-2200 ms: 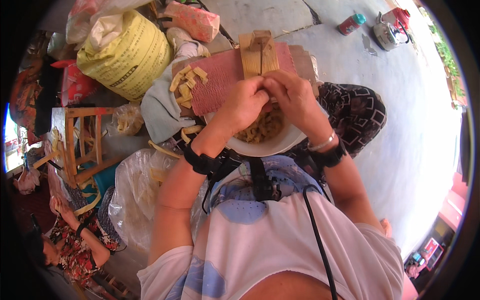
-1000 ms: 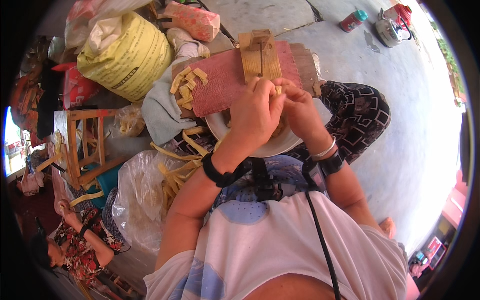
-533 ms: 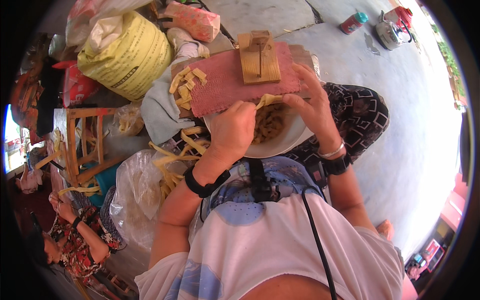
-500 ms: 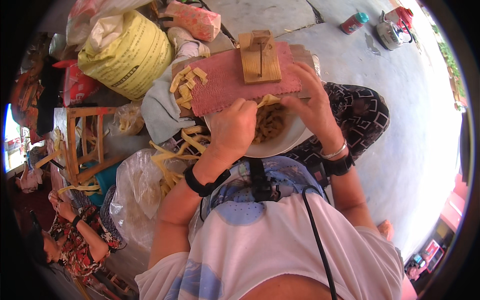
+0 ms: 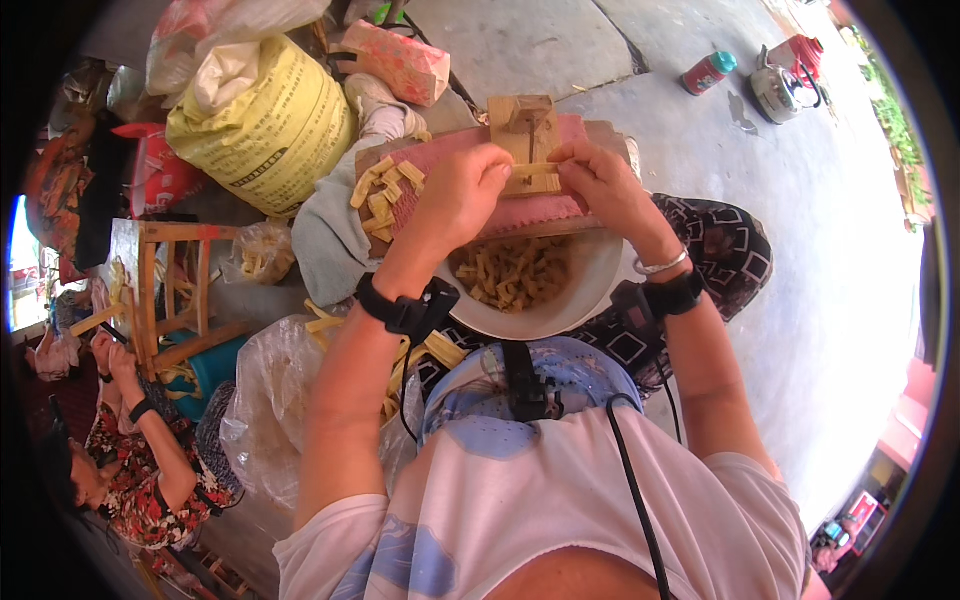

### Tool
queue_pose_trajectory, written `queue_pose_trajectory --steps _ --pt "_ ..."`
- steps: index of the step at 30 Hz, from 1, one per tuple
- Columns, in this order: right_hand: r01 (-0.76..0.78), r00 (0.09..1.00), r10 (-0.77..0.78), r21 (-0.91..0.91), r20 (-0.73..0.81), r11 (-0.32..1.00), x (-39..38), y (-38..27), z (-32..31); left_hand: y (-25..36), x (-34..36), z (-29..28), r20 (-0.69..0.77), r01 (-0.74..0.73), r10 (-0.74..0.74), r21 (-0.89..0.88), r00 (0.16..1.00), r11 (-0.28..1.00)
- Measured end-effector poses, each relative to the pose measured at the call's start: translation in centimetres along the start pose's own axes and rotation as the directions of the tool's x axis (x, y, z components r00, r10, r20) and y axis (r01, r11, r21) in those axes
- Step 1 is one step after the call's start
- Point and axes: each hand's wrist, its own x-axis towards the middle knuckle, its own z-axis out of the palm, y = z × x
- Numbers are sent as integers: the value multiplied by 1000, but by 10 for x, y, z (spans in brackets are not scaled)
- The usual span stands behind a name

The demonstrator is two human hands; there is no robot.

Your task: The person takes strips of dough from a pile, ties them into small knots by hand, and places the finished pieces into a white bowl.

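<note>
Between my hands a pale yellow strip of food (image 5: 537, 171) stretches across the front of a small wooden stand (image 5: 522, 108) with a thin upright rod. My left hand (image 5: 467, 190) pinches the strip's left end, and my right hand (image 5: 607, 190) the other end. The stand rests on a red cloth (image 5: 430, 160) over a board. Just below the hands, a white basin (image 5: 588, 298) holds many cut yellow pieces (image 5: 515, 272). More short pieces (image 5: 382, 200) lie at the cloth's left edge.
At left are a yellow sack (image 5: 265, 125), a wooden stool (image 5: 205, 240) and a clear plastic bag (image 5: 265, 410) with long yellow strips. Another person (image 5: 150, 450) sits lower left. A kettle (image 5: 780, 85) and a teal-lidded red container (image 5: 708, 73) stand far right.
Both hands have moved up from over the basin to the wooden stand, carrying the strip, which is now stretched between them. The basin's contents show more fully.
</note>
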Motion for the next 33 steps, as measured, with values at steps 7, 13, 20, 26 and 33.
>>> queue_pose_trajectory --steps 7,13,20,26,33 --pt "199 938 -240 -181 -251 963 31 21 6 -20 29 12 -97 47 -54 -74 994 996" --pt "135 967 -231 -558 -104 819 21 33 10 -58 19 28 -313 22 125 425 941 905" --pt "113 993 -117 145 21 983 -26 15 16 -24 -27 12 81 276 -266 -402 961 873" --pt "156 949 -243 -371 -201 916 -27 2 38 26 -31 31 256 297 -209 -381 944 876" --pt "-294 907 54 539 417 789 -50 -12 40 9 -26 18 162 215 -166 -359 973 908"
